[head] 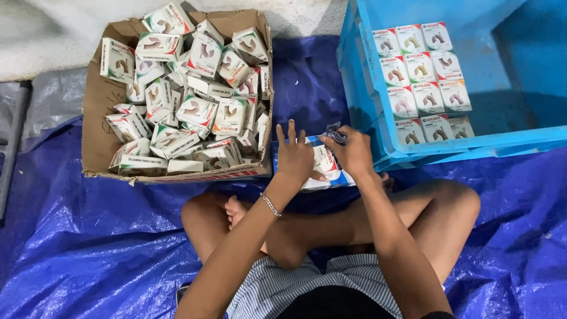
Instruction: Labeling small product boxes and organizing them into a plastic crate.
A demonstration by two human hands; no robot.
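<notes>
Blue plastic tarp (88, 236): slick floor sheet; things laid on it may slide.
Blue plastic crate (360, 88), 2 o'clock: neat rows of small boxes could topple if knocked.
Torn brown cardboard carton (97, 112), 10 o'clock: heaped white-and-green boxes (195, 112) may spill.
White-and-blue flat pack (326, 162), centre: pinned under both hands.
Left hand (293, 156): fingers spread, pressing the pack.
Right hand (353, 150): pinching a small dark crumpled piece (336, 136), which might slip.

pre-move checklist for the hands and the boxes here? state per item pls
1. Left hand steadies the flat packet: ok, it rests on it.
2. Right hand grips the small dark item: ok, pinched at the fingertips; what it is, cannot tell.
3. Cardboard box has stock: ok, full of loose small boxes.
4. Blue crate has room: ok, neat rows only at its left.
5. Packet contents: cannot tell, hands cover it.
</notes>
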